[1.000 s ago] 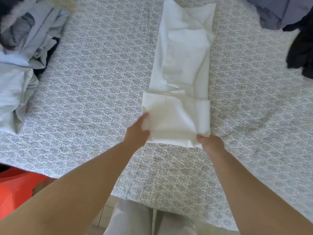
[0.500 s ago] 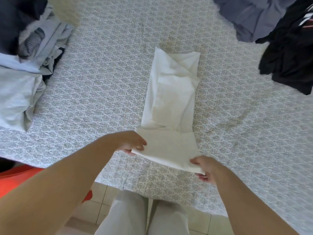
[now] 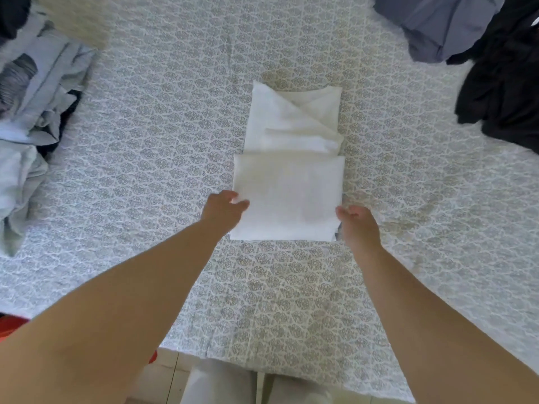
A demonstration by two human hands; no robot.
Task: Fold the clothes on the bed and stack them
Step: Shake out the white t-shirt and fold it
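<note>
White garment [image 3: 287, 196] between left hand [image 3: 223, 209], right hand [image 3: 357, 224].

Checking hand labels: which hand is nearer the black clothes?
Right. The right hand is at the white garment's right edge, toward the black clothes; the left hand is at its left edge.

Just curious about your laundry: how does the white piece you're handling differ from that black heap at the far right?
The white garment is folded into neat flat layers; the black clothes lie crumpled and unfolded. The white garment sits mid-bed with the left hand and right hand at its near corners; nothing touches the black clothes at the right edge. Both rest on the patterned bedsheet.
</note>
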